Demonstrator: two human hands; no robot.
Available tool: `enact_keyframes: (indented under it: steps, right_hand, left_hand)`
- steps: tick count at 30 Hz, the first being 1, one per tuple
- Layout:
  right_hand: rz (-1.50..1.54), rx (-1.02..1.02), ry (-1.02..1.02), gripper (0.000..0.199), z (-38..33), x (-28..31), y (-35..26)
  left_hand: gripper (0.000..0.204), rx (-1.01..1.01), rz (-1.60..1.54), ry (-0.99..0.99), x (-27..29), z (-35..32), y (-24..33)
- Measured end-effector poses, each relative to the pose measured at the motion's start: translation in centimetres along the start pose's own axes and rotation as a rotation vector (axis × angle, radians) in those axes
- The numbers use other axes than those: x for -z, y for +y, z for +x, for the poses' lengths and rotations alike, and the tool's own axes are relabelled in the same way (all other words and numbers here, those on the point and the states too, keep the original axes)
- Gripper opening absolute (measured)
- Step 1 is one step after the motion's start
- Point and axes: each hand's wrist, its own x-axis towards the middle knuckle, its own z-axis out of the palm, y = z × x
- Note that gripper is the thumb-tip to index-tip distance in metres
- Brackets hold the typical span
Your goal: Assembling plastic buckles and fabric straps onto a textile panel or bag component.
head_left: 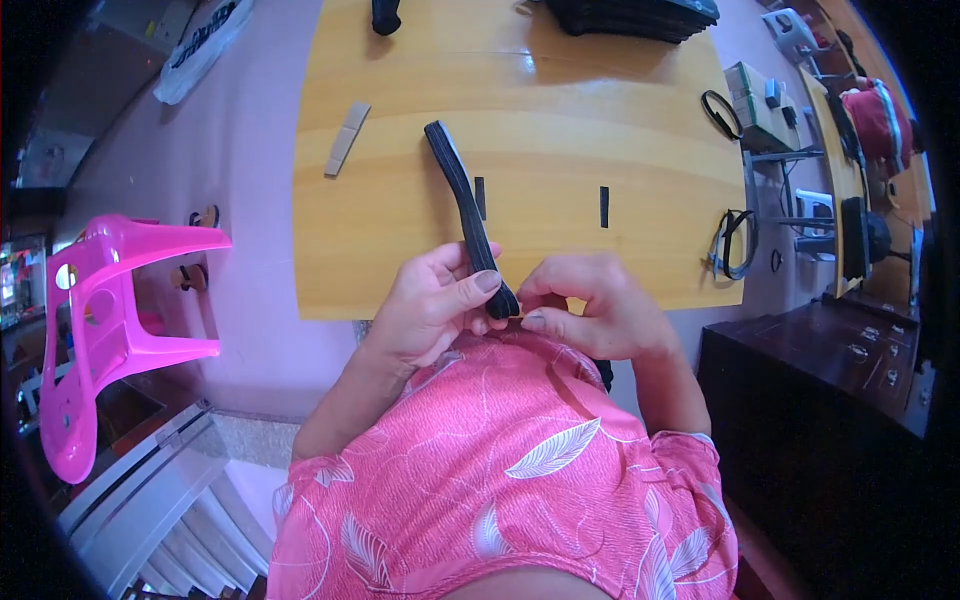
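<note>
My left hand [435, 305] is closed around a long, folded bundle of black elastic band [465, 205], thumb on top near the lower end. The bundle slants away from me over the table, its far end raised to the upper left. Beside its near end, my right hand [592, 305] has thumb and forefinger drawn together in a pinch. Whatever lies between those fingertips is too small to make out. Two short black strips [480, 198] [604, 207] lie apart on the wooden table [540, 120], just beyond my hands.
A beige segmented strip [347, 140] lies at the table's left. Black folded goods [630, 15] are stacked at the far edge, near a black roll [385, 15]. Black loops [722, 115] [735, 245] sit along the right edge. A pink stool [110, 300] stands left, a dark cabinet [815, 375] right.
</note>
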Motion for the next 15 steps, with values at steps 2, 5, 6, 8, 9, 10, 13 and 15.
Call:
enact_keyframes:
  steps: [2,5,6,8,9,10,13,15]
  right_hand:
    - [-0.068,-0.063,0.065,0.015,0.0,-0.7,-0.2]
    - [-0.053,-0.105,0.002,0.015,0.0,-0.7,-0.6]
    - [-0.053,-0.104,0.003,0.015,0.0,-0.7,-0.5]
    - [-0.016,-0.143,-0.04,0.016,-0.2,-0.6,-0.2]
    - [-0.016,-0.141,-0.039,0.016,-0.2,-0.7,-0.3]
    - [-0.033,-0.17,-0.056,0.015,-0.2,-0.7,-0.3]
    - [-0.039,-0.197,-0.073,0.015,0.0,-0.7,-0.6]
    - [-0.024,-0.198,-0.071,0.014,0.1,-0.7,-0.7]
  left_hand:
    - [0.044,0.011,0.031,-0.001,-0.1,0.1,0.1]
    - [0.045,0.036,0.054,-0.001,-0.1,0.1,0.0]
    - [0.046,0.053,0.048,-0.008,0.0,0.1,-0.1]
    - [0.048,0.068,0.044,-0.015,-0.1,-0.1,-0.1]
    - [0.05,0.05,0.071,-0.024,-0.2,-0.2,-0.2]
    - [0.052,0.032,0.099,-0.033,-0.4,-0.3,-0.2]
    - [0.057,0.0,0.042,-0.037,-0.9,-0.5,-0.6]
    - [0.059,0.011,0.04,-0.034,-0.3,-0.6,-1.0]
